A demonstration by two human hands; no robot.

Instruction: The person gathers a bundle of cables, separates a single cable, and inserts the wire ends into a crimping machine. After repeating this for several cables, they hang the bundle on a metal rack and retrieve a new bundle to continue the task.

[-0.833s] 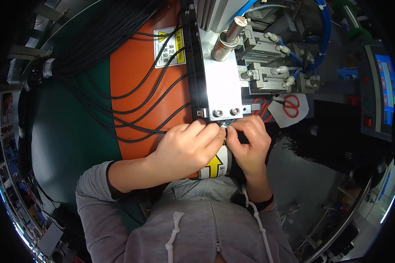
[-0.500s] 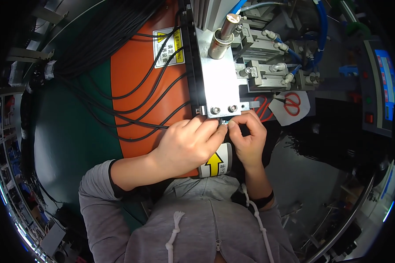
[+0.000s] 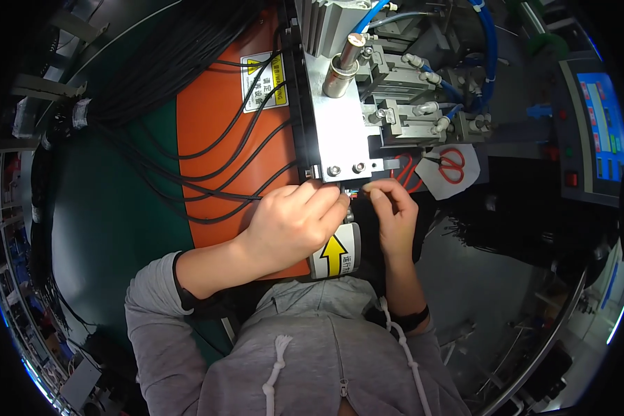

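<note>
My left hand [image 3: 292, 218] is closed around the end of a black cable [image 3: 251, 199], just under the front edge of a metal plate [image 3: 341, 139]. Thin coloured wires [image 3: 352, 194] stick out past its fingertips. Close by on the right, my right hand [image 3: 395, 215] has thumb and forefinger pinched together at the wires' level, with a small gap to the left fingertips. Whatever lies in that pinch is too small to make out.
More black cables [image 3: 222, 149] run over the orange surface [image 3: 208, 118] from a thick bundle [image 3: 166, 76]. Pneumatic cylinders [image 3: 402, 83] with blue hoses stand behind. Red-handled scissors [image 3: 452, 166] lie at the right, near a control screen [image 3: 603, 125]. A yellow-arrow label [image 3: 345, 253] is below my hands.
My right hand has drawn slightly away from the left fingertips, and the coloured wires now show between them. My left hand keeps its hold under the plate. The whole view has shifted a little.
</note>
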